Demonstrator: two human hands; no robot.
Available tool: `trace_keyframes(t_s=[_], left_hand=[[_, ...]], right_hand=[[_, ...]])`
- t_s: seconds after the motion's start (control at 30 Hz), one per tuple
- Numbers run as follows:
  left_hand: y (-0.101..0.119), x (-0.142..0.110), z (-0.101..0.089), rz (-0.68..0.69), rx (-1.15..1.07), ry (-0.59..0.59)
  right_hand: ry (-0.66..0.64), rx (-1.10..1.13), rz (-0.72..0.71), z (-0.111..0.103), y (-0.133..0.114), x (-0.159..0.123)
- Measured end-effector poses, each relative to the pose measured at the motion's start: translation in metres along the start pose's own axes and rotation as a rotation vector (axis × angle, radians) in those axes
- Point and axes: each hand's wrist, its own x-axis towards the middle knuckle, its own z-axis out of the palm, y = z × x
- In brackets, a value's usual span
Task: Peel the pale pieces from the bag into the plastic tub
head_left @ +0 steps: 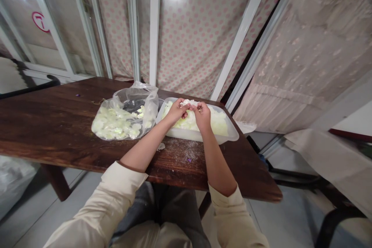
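Both hands meet over a translucent white plastic tub (pixel 200 136). Pinched between their fingertips is a small white ruffled piece, petal-like in look (pixel 189 103); its exact kind is too small to make out. My left hand (pixel 178 111) grips it from the left, fingers curled. From the other side my right hand (pixel 202 114) closes on it with thumb and forefinger. Pale yellow-green, petal-like pieces (pixel 219 122) fill the tub below. Left of the tub, a clear plastic bag (pixel 149 99) lies open, holding similar pale flower-shaped pieces (pixel 116 124).
The dark wooden table (pixel 52 112) carries white specks (pixel 186 151) and a purple scrap (pixel 189 160) near its front edge. Glazed panels with a dotted curtain (pixel 197 38) stand right behind it. A large plastic bag (pixel 14 182) is at lower left.
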Motion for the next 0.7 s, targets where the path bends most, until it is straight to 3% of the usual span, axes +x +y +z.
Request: trace_keyframes(t_s=[0.47,0.6,0.7], left_hand=[[-0.0008,0.0026,-0.007,-0.06,-0.199,0.006],[0.0003,0.005,-0.0093,-0.055,-0.236,0.061],[0.0013,0.0054,-0.0097,-0.049,-0.237,0.125]], right_hand=[[-0.09,0.07,-0.061,-0.0008,-0.0098,-0.0026],[-0.034,0.085,-0.01,-0.0008,-0.0081,-0.0027],[0.091,-0.003,0.004,-0.002,-0.0024,-0.0018]])
